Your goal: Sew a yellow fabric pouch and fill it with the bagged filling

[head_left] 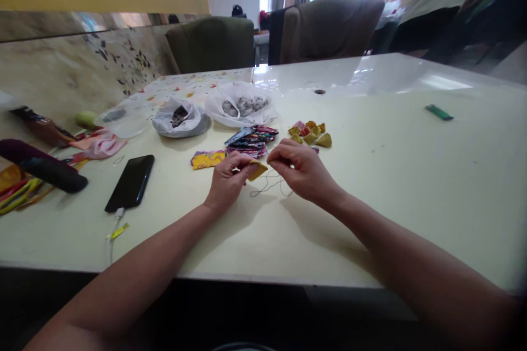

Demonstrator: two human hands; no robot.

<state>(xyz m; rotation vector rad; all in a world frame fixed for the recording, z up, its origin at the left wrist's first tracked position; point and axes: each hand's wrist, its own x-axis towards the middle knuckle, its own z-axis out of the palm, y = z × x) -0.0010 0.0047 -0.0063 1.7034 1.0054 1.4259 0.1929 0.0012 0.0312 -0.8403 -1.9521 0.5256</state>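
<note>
A small yellow fabric piece (257,170) is pinched between the thumb and fingers of my left hand (231,178). Just right of it, my right hand (302,169) is closed in a pinch; whatever its fingertips hold is too small to make out. A dark thread (263,191) lies in loose loops on the table below the hands. Behind my left hand are a folded yellow patterned cloth (208,159) and a stack of colourful patterned fabric (249,140). Several small yellow cone-shaped fabric pieces (323,140) sit behind my right hand.
Two white plastic bags, one with dark stuff (181,118) and one with grey-white stuff (242,105), stand farther back on the table (411,175). A plugged-in phone (130,182) lies at left, near a dark rounded object (53,174). A green lighter-like item (439,112) lies right.
</note>
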